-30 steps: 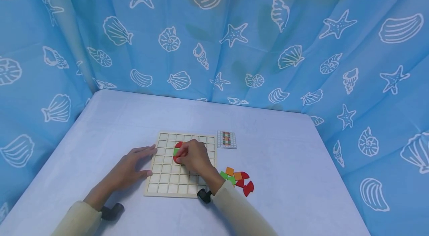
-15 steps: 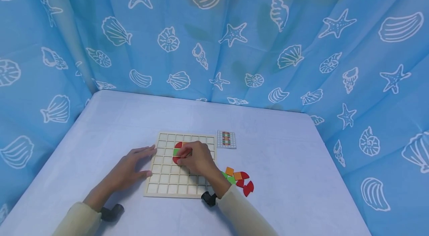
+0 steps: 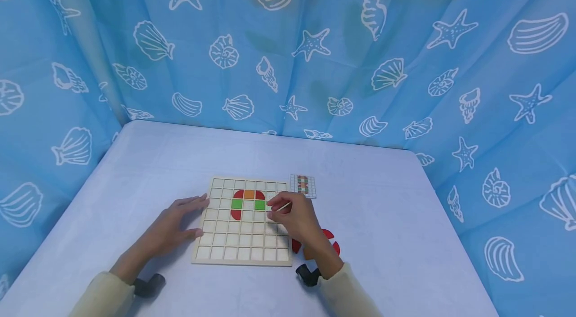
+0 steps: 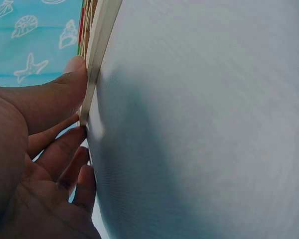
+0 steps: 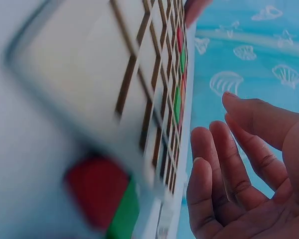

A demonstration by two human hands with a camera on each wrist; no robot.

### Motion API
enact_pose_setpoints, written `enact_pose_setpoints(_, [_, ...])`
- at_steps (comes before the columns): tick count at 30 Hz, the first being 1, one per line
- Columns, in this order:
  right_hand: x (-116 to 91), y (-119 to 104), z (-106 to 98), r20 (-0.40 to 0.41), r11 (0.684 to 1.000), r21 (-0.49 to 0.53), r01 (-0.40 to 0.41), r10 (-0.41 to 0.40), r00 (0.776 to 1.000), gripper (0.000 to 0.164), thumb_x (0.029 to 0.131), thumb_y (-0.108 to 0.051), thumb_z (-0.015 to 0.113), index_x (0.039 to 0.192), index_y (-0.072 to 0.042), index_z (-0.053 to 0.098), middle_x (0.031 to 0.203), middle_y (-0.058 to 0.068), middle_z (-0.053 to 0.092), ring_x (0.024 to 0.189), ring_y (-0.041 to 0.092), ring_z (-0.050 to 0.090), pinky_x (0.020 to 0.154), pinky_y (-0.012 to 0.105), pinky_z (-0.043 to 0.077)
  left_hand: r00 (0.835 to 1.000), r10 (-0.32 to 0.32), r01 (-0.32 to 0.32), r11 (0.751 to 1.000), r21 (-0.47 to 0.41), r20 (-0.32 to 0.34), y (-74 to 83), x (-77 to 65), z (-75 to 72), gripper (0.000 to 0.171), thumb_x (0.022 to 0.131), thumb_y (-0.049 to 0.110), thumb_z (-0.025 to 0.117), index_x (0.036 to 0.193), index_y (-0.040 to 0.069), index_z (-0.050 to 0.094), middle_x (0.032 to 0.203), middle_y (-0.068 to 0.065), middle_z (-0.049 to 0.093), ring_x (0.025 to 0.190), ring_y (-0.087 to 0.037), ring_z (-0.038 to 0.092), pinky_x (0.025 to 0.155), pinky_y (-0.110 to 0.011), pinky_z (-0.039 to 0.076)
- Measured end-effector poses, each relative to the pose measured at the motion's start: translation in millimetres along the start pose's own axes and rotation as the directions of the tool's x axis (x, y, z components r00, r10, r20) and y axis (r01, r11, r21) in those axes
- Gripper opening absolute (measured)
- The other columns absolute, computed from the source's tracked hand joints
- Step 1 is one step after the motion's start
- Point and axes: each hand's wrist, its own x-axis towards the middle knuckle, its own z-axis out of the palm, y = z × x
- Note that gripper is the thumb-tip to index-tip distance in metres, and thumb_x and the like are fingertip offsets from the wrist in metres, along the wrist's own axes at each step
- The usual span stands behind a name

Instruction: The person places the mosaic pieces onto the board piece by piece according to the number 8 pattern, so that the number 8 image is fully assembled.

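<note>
A pale wooden grid board [image 3: 243, 241] lies on the table. Set in its cells are red quarter-round tiles [image 3: 236, 215], an orange square tile [image 3: 249, 194] and two green square tiles [image 3: 260, 205], forming an arch. My left hand [image 3: 168, 227] rests along the board's left edge, thumb and fingertips touching the rim [image 4: 95, 55]. Over the board's right side hovers my right hand [image 3: 298, 217], its fingers loosely bent. In the right wrist view, thumb and fingers [image 5: 231, 159] stand apart with nothing between them.
Right of the board lie loose tiles, among them a red one [image 3: 328, 233] and an orange one [image 3: 308, 254], partly hidden by my right arm. A small pattern card [image 3: 311, 193] lies by the upper right corner. A blue shell-print curtain [image 3: 288, 57] hangs behind the table.
My right hand has moved right, off the arch of tiles, uncovering the orange tile, the right green tile and the upper right red tile. The left hand has stayed at the board's edge.
</note>
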Motion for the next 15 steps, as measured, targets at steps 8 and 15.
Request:
enact_pose_setpoints(8, [-15, 22, -28, -0.077, 0.997, -0.022, -0.072, 0.070, 0.995, 0.018, 0.090, -0.014, 0.086, 0.105, -0.019, 0.079, 0.094, -0.003, 0.072, 0.086, 0.016, 0.065, 0.080, 0.027, 0.058, 1.000, 0.014, -0.014, 1.000, 0.001, -0.007, -0.6, 0.7, 0.1, 0.081, 0.086, 0.019, 0.089, 0.158, 0.014, 0.052, 0.168, -0.012, 0.045, 0.155, -0.049, 0.037, 0.120, -0.071, 0.037])
enact_pose_setpoints(15, [-28, 36, -43, -0.108, 0.986, -0.009, -0.166, 0.164, 0.981, 0.020, 0.088, -0.013, 0.087, 0.105, -0.019, 0.079, 0.096, 0.000, 0.072, 0.087, 0.019, 0.064, 0.072, 0.026, 0.059, 1.000, 0.016, -0.016, 1.000, -0.003, -0.010, 0.4, -0.3, -0.4, 0.080, 0.086, 0.017, 0.088, 0.157, 0.013, 0.053, 0.168, -0.013, 0.045, 0.155, -0.049, 0.037, 0.120, -0.072, 0.037])
